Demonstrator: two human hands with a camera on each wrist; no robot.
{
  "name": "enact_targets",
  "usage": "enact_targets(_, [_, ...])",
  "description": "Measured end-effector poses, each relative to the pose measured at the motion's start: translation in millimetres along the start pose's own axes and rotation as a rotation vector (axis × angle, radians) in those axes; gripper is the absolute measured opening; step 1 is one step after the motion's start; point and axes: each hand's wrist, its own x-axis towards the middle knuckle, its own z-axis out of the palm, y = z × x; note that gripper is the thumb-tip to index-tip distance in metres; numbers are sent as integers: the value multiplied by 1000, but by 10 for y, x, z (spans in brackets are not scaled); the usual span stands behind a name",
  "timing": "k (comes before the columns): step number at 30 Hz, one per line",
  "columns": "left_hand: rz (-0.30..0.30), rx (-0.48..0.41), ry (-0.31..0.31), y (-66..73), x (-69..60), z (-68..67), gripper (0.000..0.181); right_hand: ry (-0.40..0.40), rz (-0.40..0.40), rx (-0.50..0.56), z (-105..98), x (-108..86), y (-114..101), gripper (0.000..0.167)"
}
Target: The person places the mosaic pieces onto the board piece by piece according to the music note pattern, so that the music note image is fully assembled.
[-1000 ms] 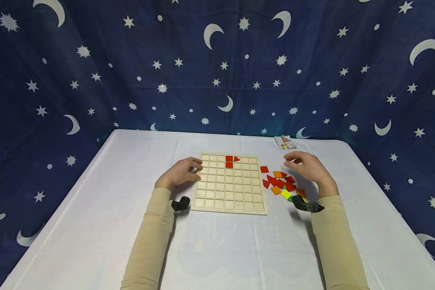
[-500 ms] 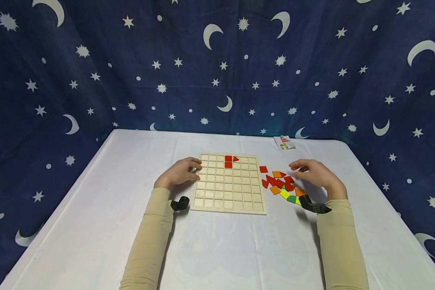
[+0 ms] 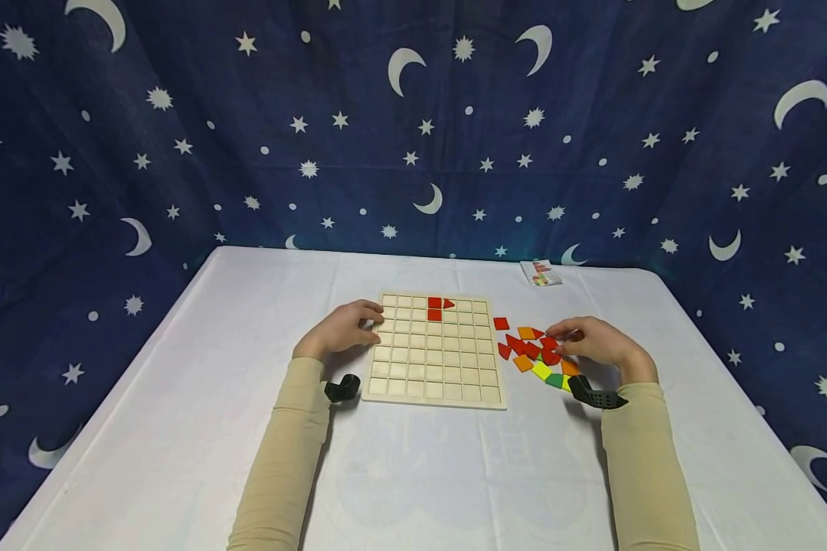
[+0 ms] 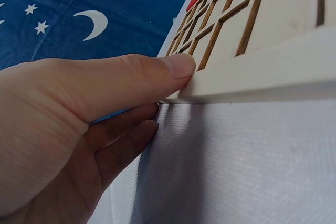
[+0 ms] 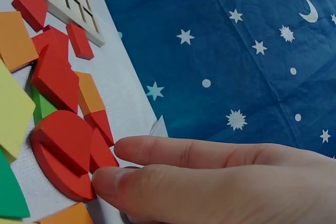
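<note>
A pale wooden grid board (image 3: 423,360) lies flat. Two red squares (image 3: 435,308) and a small red triangle (image 3: 449,304) sit in its far cells. My left hand (image 3: 341,327) rests at the board's left edge; in the left wrist view its thumb (image 4: 178,66) lies straight against the rim. To the right of the board is a loose pile of red, orange, yellow and green tiles. My right hand (image 3: 596,342) is at the pile's right side. In the right wrist view, thumb and index finger stand apart at red tiles (image 5: 65,140), one with a rounded edge; no tile is lifted.
A printed card (image 3: 541,273) with coloured shapes lies behind the pile. A single red tile (image 3: 501,324) lies between the board and pile. White cloth (image 3: 420,474) covers the table, and a dark blue curtain (image 3: 358,115) with moons and stars hangs behind it.
My right hand has come down and slightly right, from above the far side of the pile to the red tiles at its right. The left hand and the board stay in place.
</note>
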Motion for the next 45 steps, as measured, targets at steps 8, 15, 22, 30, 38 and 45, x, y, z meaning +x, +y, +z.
enact_targets(8, [6,1,5,-15,13,9,43,-2,10,-11,21,27,26,30])
enact_targets(15, [-2,-8,8,-14,10,13,43,31,46,-8,21,35,14,30])
enact_targets(22, [-4,6,3,-14,13,16,43,60,75,10,50,44,13,36])
enact_targets(30, [-5,12,5,-16,13,20,43,87,76,11,76,60,52,38])
enact_targets(38, [0,-2,-1,-26,14,17,43,99,64,-9,80,80,75,37])
enact_targets(45, [-1,-1,-6,-32,19,13,43,119,29,-29,76,91,86,33])
